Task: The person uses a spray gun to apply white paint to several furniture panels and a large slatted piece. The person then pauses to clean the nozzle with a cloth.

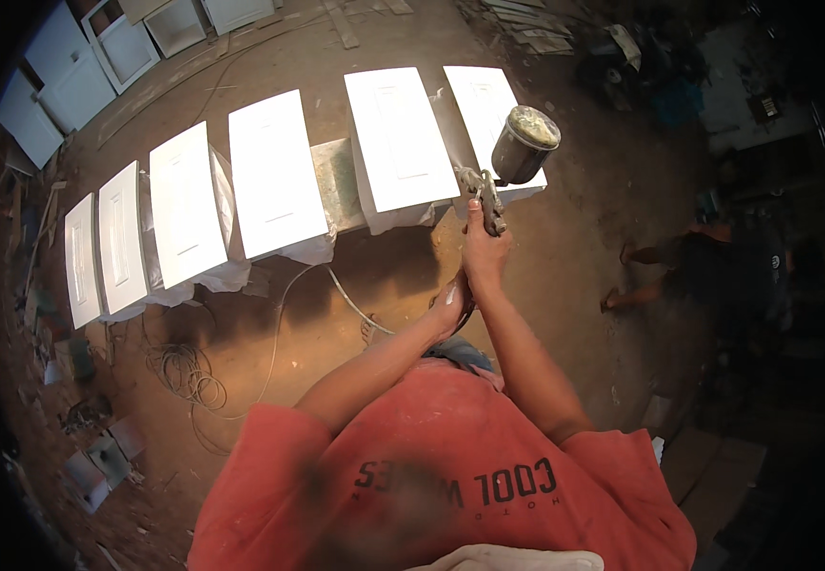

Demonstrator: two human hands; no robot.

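Spray gun (493,213) is up front, by the near edge of the rightmost white panel (474,100). Right hand (486,252) is wrapped round its handle, thumb up. Left hand (449,303) sits nearer, by the right wrist; can't tell what, if anything, it grips. Gun looks rigid, probably top-heavy from the cup (526,145). Best held by the handle, cup upright.

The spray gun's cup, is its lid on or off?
On: a round, stained lid covers the top of the dark cup, on the spray gun in the right hand. The contents don't show.
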